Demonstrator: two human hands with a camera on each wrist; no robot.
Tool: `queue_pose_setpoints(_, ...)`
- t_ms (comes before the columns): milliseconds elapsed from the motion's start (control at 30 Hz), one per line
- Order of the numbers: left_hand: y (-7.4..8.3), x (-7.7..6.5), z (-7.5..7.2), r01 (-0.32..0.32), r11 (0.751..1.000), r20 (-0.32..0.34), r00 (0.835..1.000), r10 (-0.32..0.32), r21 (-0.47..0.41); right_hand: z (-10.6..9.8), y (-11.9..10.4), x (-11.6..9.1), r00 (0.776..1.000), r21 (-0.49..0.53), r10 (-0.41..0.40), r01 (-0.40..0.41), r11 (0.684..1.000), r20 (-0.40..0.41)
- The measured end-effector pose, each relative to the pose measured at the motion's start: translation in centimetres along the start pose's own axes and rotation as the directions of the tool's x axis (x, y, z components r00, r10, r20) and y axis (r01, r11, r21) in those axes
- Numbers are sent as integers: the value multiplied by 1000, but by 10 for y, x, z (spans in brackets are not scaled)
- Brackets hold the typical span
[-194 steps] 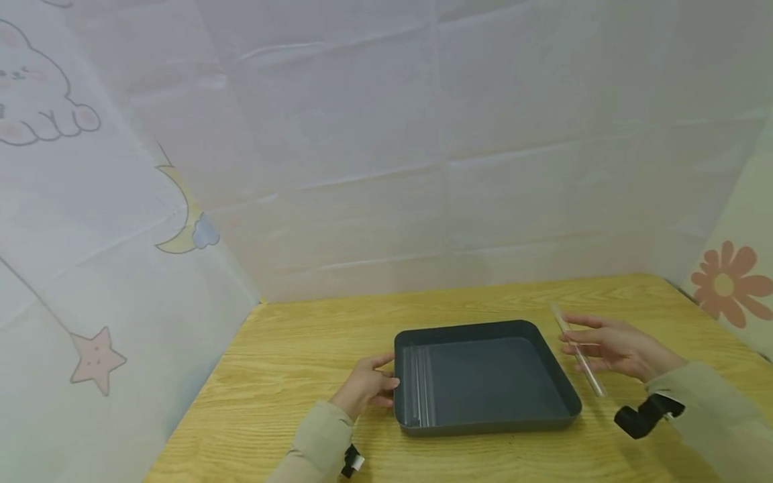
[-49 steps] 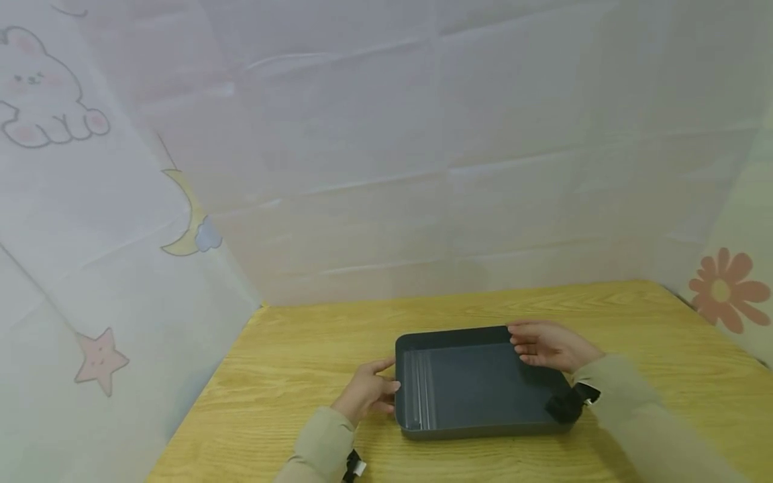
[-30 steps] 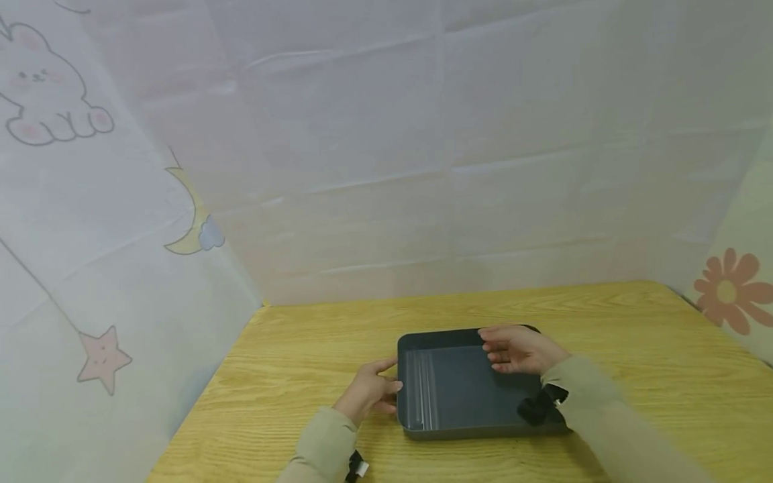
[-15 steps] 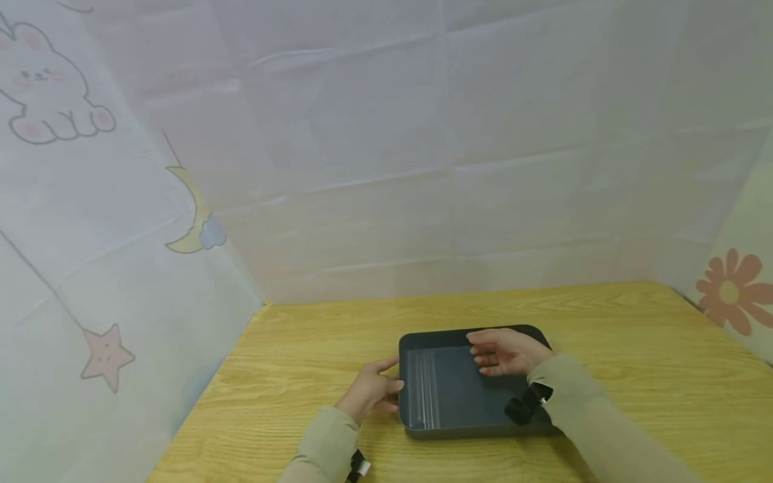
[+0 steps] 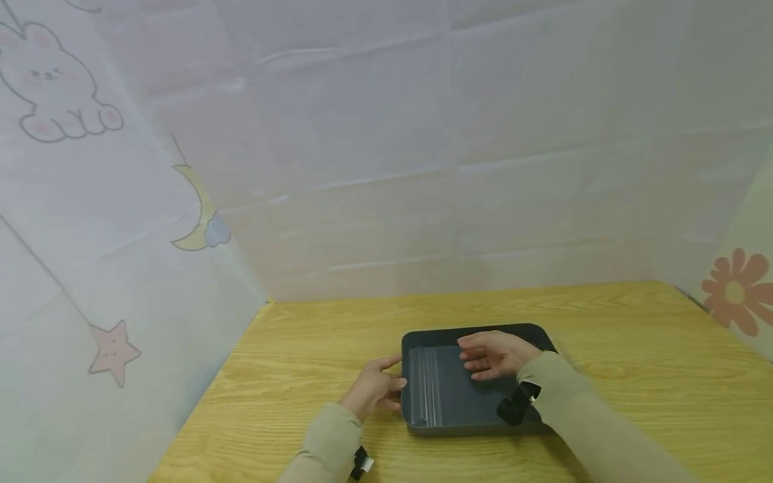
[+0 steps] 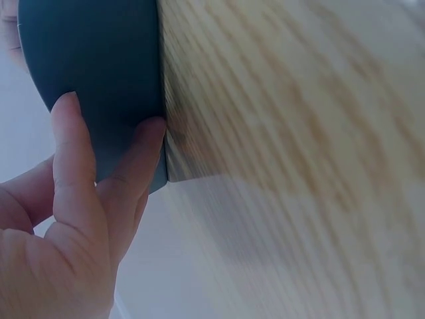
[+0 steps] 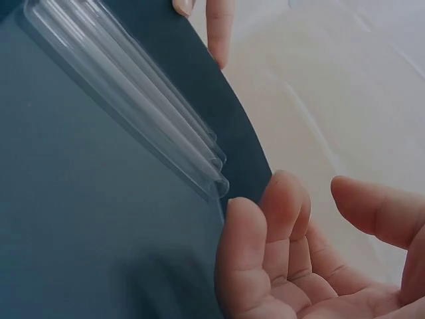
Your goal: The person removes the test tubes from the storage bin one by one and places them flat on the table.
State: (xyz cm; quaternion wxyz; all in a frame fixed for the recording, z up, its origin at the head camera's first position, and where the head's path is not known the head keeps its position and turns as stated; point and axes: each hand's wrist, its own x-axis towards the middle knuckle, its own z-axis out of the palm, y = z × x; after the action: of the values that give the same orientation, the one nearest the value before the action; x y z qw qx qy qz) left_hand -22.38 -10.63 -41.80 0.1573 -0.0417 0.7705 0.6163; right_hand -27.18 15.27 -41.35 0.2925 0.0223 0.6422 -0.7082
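A dark grey rectangular tray [image 5: 465, 431] lies on the table. Several clear test tubes [image 5: 430, 389] lie side by side along its left inner wall; their rounded ends show in the right wrist view [image 7: 153, 113]. My left hand [image 5: 371, 388] rests at the tray's left side, its fingers [image 6: 73, 146] spread against the outer wall. Over the tray's right half is my right hand [image 5: 496, 354], loosely bent and holding nothing. Its fingertips are near the back wall, and I cannot tell whether they touch it. My right forearm hides the tray's right front part.
A yellow wood-grain table [image 5: 302, 349] carries the tray. Pale printed sheets [image 5: 362, 168] hang behind and on both sides. Each wrist bears a black camera strap, the right one [image 5: 516, 406] over the tray's front right.
At first my right hand held a clear tube right of the tray; it now holds none. Lately this hand has drifted left over the tray. My left hand has kept its place at the wall.
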Motion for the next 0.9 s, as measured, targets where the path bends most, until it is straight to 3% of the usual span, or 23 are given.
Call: queue_pose_setpoints(900,-2,0,0,2,1000,-8,1000,-3,-11,24,0,16,993,-136,116,-111,985,32)
